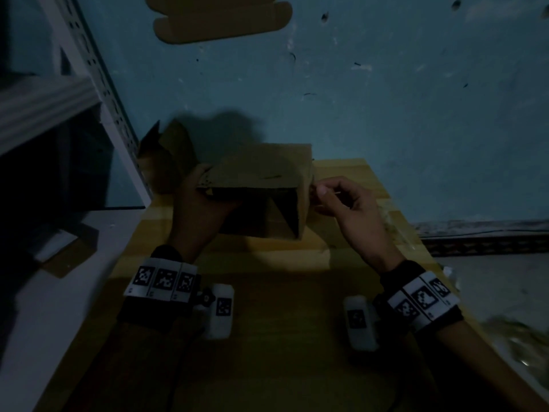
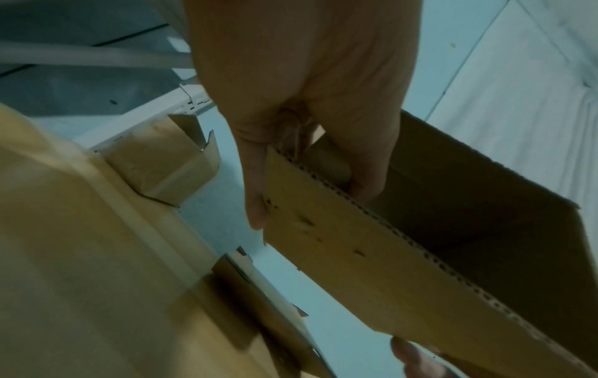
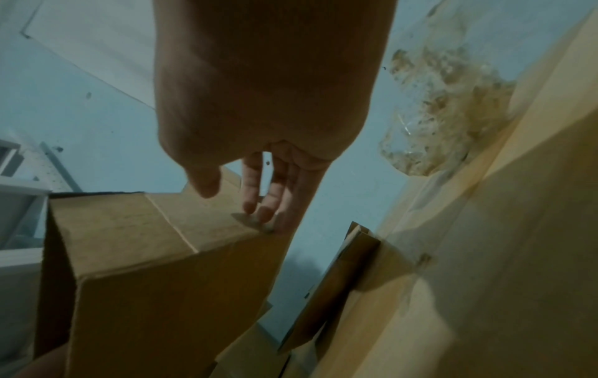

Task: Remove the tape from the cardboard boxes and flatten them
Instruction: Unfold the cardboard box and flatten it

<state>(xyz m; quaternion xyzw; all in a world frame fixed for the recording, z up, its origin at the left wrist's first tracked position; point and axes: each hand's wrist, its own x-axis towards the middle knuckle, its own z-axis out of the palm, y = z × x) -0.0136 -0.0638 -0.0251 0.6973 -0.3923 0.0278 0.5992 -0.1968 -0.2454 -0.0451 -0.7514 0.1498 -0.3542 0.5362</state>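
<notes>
We hold the small box point(image 1: 261, 185) in the air just above a big flattened sheet of cardboard point(image 1: 267, 292) that lies in front of us. The box is open on the side facing us, so at least one end is already undone, yet its walls stand square and it is not flattened. Our left hand point(image 1: 202, 206) grips the left wall, thumb on the outside and fingers curled inside over the raw edge, as the left wrist view shows. Our right hand point(image 1: 341, 203) is at the right-hand far corner, thumb and fingers drawn together there. In the right wrist view the fingertips point(image 3: 258, 212) touch a small loose tab of clear tape point(image 3: 249, 220) on the box edge, and we judge that they are picking at it; whether the tab is truly pinched we cannot tell.

So this box stands partway: opened, with a tape remnant still to strip, then the collapse to follow.

Around it there are signs of finished work. A crumpled wad of clear tape point(image 3: 446, 115) lies at the right edge of the big sheet, and a flat cardboard piece point(image 1: 222, 22) rests on the blue floor point(image 1: 386, 99) well beyond. Another box point(image 1: 166, 156) with raised flaps stands to the left beside the white shelf point(image 1: 98, 84), apparently still to do.
</notes>
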